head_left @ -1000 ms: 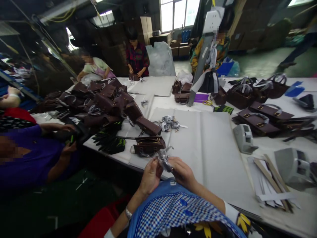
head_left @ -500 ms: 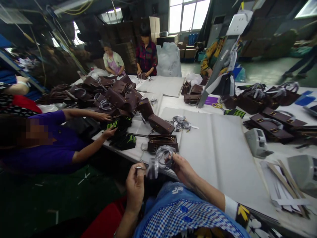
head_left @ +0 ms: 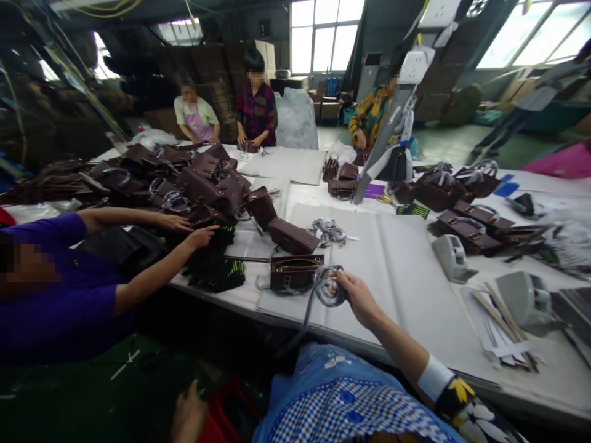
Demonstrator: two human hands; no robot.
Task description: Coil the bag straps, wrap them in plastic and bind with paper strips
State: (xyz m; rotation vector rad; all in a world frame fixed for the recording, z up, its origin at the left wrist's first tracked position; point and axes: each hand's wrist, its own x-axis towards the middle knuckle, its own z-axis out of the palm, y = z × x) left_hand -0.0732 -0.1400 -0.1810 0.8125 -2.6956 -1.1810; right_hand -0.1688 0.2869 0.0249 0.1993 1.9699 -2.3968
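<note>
My right hand (head_left: 361,296) is closed on a coiled bag strap (head_left: 330,286) in clear plastic wrap, held above the table's front edge. One end of the strap hangs down to the left. Just behind it, a dark brown handbag (head_left: 292,280) sits with its top open, showing a gold-coloured zip. My left hand (head_left: 190,411) is low at the bottom, beside a red object (head_left: 231,409). Its fingers look loosely apart, a little blurred, with nothing visible in them.
Brown handbags (head_left: 198,184) are heaped at the left. More wrapped straps (head_left: 329,231) lie behind the open bag. A co-worker in purple (head_left: 78,277) reaches over black pieces with green stripes (head_left: 226,274). Tape dispensers (head_left: 450,255) and a metal post (head_left: 383,141) stand right.
My left hand has dropped away from the strap, down and left; the small white piece in it no longer shows. The strap's end now hangs loose. The view has turned right.
</note>
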